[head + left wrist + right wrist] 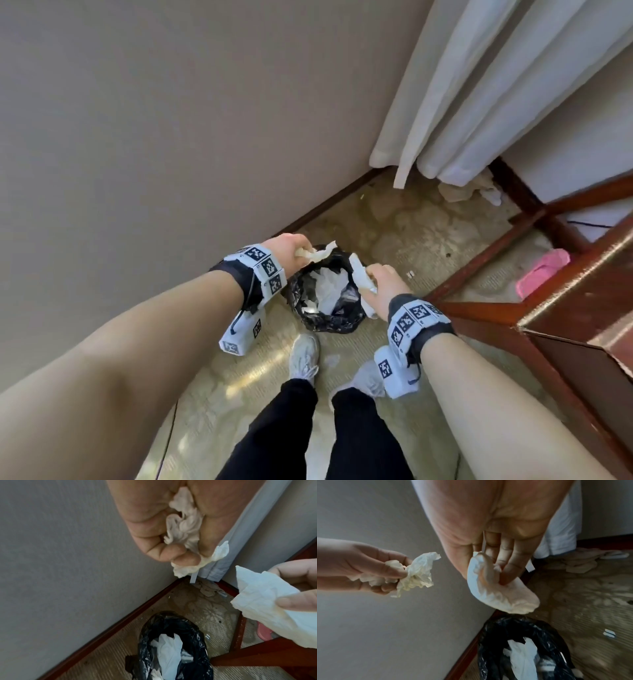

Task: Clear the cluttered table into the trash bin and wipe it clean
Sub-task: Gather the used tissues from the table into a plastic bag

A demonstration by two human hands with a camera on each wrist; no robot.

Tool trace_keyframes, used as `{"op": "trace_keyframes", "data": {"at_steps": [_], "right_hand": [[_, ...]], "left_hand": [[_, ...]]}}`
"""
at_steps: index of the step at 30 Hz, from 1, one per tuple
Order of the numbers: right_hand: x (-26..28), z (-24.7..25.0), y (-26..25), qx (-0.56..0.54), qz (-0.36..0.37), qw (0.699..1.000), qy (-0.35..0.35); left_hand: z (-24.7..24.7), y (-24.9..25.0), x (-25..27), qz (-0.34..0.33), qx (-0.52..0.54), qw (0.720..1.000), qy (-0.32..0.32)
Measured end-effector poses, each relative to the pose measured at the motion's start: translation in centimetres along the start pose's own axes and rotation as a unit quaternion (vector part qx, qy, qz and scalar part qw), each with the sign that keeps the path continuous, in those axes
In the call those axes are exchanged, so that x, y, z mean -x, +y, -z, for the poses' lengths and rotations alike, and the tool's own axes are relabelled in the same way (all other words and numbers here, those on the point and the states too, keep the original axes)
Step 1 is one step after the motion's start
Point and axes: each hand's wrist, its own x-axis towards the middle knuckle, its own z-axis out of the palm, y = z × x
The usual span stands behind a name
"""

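A trash bin (327, 317) lined with a black bag stands on the floor by the wall, with white paper and plastic inside it (169, 650) (523, 654). My left hand (294, 248) hovers over the bin's left rim and grips a crumpled white tissue (320, 253) (185, 524) (414, 574) in its curled fingers. My right hand (382, 282) is over the bin's right rim, with thumb and fingers pinching a folded white tissue (363, 282) (496, 592) (267, 601).
A beige wall (171, 120) runs along the left with a dark wooden skirting board (329, 202). White curtains (479, 85) hang at the back right. A dark wooden table (582, 291) stands at the right, with a pink slipper (543, 274) beneath. My feet (303, 356) stand just before the bin.
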Motion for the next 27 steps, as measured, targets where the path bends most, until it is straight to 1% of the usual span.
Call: {"op": "trace_keyframes", "data": {"at_steps": [2,6,8,11,14,17,20,23,24,27], "right_hand": [[-2.5,-1.3,0.5,-0.005,-0.011,1.000,-0.006],[-6.9,-3.8,1.5,-0.015,-0.027,0.999,-0.024],[-8.6,-5.1,2.0,-0.030,-0.039,0.998,-0.027],[-10.3,-6.7,2.8,-0.054,-0.054,0.996,-0.036],[-10.6,-7.6,3.6,-0.077,-0.061,0.994,-0.043],[-10.2,-7.3,4.4,-0.108,-0.061,0.992,-0.028],[-10.0,-6.8,5.3,-0.089,-0.069,0.993,-0.030],[-10.1,-6.4,6.2,-0.079,-0.075,0.993,-0.033],[-10.1,-6.4,6.5,-0.081,-0.076,0.993,-0.034],[-10.0,-6.5,7.1,-0.091,-0.072,0.993,-0.025]], "left_hand": [[-1.6,-0.8,-2.1,0.001,0.011,1.000,-0.014],[-4.9,-2.0,-6.0,0.010,-0.003,0.998,-0.054],[-6.2,-2.5,-7.5,0.008,-0.009,0.998,-0.062],[-7.8,-3.0,-8.8,0.021,0.002,0.998,-0.060],[-8.9,-3.6,-9.4,0.033,0.024,0.997,-0.062],[-9.9,-4.0,-10.0,0.041,0.048,0.996,-0.065],[-10.6,-3.4,-10.5,0.049,0.072,0.993,-0.078],[-11.4,-2.6,-11.2,0.057,0.055,0.994,-0.080],[-11.7,-2.5,-11.6,0.060,0.048,0.993,-0.087],[-12.3,-2.0,-12.1,0.063,0.035,0.988,-0.138]]}}
